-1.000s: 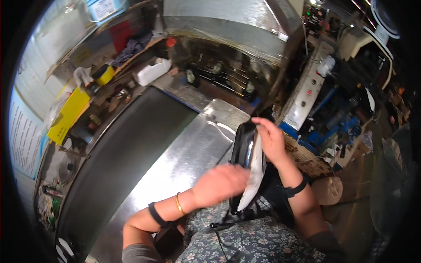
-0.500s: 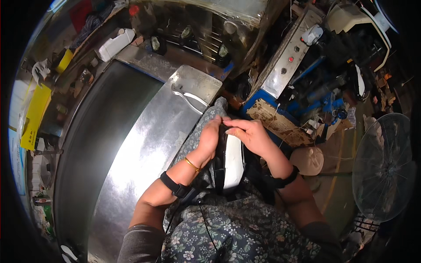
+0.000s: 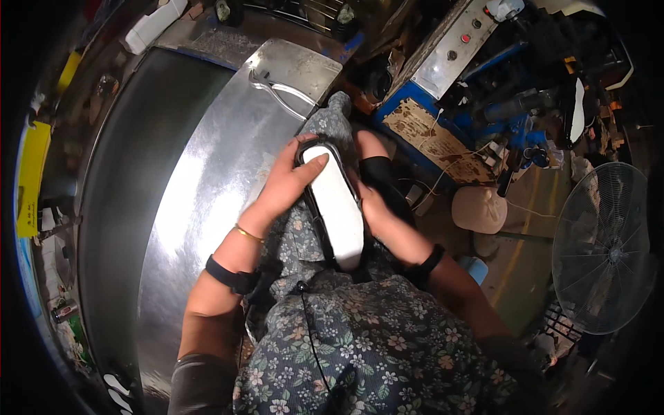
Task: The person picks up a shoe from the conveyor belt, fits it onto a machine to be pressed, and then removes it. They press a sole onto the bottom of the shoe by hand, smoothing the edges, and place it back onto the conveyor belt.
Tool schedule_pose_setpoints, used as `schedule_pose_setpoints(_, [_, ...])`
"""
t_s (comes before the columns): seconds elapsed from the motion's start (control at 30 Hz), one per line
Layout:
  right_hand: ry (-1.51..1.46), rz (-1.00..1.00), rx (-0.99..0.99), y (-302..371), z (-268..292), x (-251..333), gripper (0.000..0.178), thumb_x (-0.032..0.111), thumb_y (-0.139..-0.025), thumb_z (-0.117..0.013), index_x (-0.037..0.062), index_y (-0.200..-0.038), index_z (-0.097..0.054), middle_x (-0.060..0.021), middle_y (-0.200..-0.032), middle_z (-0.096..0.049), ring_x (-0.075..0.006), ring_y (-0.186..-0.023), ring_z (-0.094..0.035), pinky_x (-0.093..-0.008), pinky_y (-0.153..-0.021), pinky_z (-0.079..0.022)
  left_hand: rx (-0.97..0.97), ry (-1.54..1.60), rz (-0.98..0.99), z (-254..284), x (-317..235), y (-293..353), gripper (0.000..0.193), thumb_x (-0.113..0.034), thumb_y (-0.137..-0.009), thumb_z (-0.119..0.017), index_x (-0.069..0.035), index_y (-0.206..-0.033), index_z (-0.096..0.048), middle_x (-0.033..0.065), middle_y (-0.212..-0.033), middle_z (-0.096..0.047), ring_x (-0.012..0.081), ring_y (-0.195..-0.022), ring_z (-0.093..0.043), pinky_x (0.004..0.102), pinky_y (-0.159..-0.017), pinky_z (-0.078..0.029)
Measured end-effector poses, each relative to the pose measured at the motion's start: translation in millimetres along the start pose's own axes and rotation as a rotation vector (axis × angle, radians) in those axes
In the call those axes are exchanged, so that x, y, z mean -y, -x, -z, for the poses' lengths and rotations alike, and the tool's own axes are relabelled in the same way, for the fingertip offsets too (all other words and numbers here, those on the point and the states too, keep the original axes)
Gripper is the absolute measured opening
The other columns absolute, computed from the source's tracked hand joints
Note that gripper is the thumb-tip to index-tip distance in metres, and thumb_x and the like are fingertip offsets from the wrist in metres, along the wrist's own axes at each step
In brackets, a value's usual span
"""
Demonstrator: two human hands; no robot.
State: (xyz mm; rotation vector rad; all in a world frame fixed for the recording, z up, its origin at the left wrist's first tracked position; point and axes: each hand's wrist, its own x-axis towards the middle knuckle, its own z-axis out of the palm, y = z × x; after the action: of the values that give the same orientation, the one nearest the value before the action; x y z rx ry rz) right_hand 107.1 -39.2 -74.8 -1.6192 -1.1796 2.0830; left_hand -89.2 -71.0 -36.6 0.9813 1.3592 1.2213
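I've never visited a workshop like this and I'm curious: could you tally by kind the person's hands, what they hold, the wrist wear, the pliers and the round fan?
Hands: 2
Held shoe-shaped piece: 1
Black wristbands: 2
Gold bracelet: 1
Metal pliers: 1
Round fan: 1
Total: 8

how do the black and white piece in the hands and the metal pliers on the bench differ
The black and white piece is between the left hand and right hand; the metal pliers lie on the bench, untouched.
The piece has a broad white face with a black rim; the pliers are slim and silvery, with two handles.
Both are longer than wide.
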Motion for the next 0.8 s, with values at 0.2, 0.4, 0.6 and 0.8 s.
schedule_pose_setpoints(0.2, [0.9,0.529,-0.105,20,-13,31,0.049,0.037,-0.103,-0.035,-0.0031,-0.097,-0.063,-0.0212,-0.083,-0.068,-0.0376,-0.081,-0.068,-0.0416,-0.078,-0.053,-0.001,-0.143,-0.037,5,21,-12,0.041,-0.024,-0.089,-0.068,0.001,-0.119,-0.057,0.0156,-0.115,-0.06,0.0236,-0.106,-0.057,0.0347,-0.091,-0.045])
schedule_pose_setpoints(0.4, [1.485,0.728,-0.444,21,-22,51,0.02,0.019,-0.092,-0.054,0.0036,-0.079,-0.057,-0.015,-0.075,-0.066,-0.025,-0.062,-0.068,-0.0347,-0.048,-0.053,0.154,-0.179,0.09,9,-4,-28,0.053,-0.031,-0.09,-0.067,0.003,-0.128,-0.05,0.0178,-0.122,-0.057,0.0243,-0.112,-0.054,0.0345,-0.098,-0.042])
schedule_pose_setpoints(0.6, [0.366,0.753,0.14,12,11,-10,0.059,0.03,-0.103,-0.042,-0.0014,-0.149,-0.022,-0.0283,-0.136,-0.048,-0.0327,-0.131,-0.046,-0.0351,-0.108,-0.035,0.547,-0.364,0.106,19,-30,-31,0.067,-0.037,-0.095,-0.06,0.005,-0.142,-0.037,0.0192,-0.14,-0.046,0.025,-0.129,-0.043,0.0356,-0.111,-0.031])
schedule_pose_setpoints(0.8, [0.403,0.509,0.025,-1,-30,23,0.066,0.038,-0.102,-0.042,-0.0077,-0.146,-0.023,-0.0314,-0.123,-0.056,-0.0376,-0.119,-0.056,-0.0377,-0.099,-0.043,-0.356,-0.548,0.392,-12,-4,16,0.057,-0.04,-0.104,-0.03,0.004,-0.119,-0.063,0.0284,-0.111,-0.065,0.039,-0.109,-0.061,0.0419,-0.096,-0.046])
